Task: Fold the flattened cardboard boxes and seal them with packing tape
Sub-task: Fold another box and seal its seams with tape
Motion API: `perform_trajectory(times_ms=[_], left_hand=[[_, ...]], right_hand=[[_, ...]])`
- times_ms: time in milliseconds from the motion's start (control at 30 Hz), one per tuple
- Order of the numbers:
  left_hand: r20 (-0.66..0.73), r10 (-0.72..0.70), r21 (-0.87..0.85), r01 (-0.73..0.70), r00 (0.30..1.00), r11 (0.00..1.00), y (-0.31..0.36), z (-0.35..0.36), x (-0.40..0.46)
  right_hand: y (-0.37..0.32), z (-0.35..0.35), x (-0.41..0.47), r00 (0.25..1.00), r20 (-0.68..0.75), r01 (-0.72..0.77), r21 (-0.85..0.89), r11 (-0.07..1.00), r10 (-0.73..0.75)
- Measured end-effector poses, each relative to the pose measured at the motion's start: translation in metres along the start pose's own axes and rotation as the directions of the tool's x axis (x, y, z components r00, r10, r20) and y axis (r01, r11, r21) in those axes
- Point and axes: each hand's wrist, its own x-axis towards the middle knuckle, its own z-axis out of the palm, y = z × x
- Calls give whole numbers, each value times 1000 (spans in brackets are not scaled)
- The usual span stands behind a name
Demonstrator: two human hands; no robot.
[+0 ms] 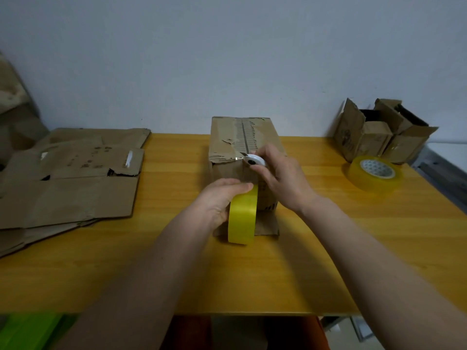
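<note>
Your left hand (222, 198) grips the tape roll (242, 215) taut against the folded box (240, 147) (mid-worktop, toward the far edge); your right hand (275, 178) pinches the cutter (254, 160) at the box's top edge, likely to slice the tape.

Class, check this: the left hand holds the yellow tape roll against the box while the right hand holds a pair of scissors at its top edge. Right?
Not quite. The head view shows the right hand holding a small white cutter, not scissors, at the box top edge. The left hand does hold the tape roll.
</note>
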Motion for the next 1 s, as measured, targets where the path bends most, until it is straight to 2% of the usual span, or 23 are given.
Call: perform_trajectory(times_ms=[167, 333, 400, 467, 567, 667, 800, 1000], left_hand=[[-21, -24, -38, 24, 999, 999, -4, 4, 2], [-183, 138, 34, -134, 973, 990, -13, 5, 8], [-213, 131, -10, -136, 968, 991, -16, 5, 9], [-221, 121, -29, -130, 968, 991, -16, 5, 12], [-230, 126, -6, -131, 965, 991, -13, 8, 13], [-254, 128, -13, -135, 959, 991, -11, 9, 15], [-265, 123, -5, -129, 956, 992, -11, 10, 15], [-246, 132, -7, -138, 960, 990, -8, 9, 14]], right_hand=[[-1, 0, 1, 1000, 28, 0, -30, 1000, 1], [-6, -2, 5, 997, 67, -41, -10, 999, 42], [-11, -3, 3, 996, 35, -77, 28, 997, 76], [-15, -5, -3, 995, -60, -78, 61, 995, 82], [-15, -3, -18, 993, -117, -40, -79, 996, 30], [-7, 6, -30, 995, -90, 29, -245, 969, -53], [-8, 14, -28, 993, -67, 68, -333, 941, -95], [-13, 17, -22, 992, 32, 118, -544, 831, -120]])
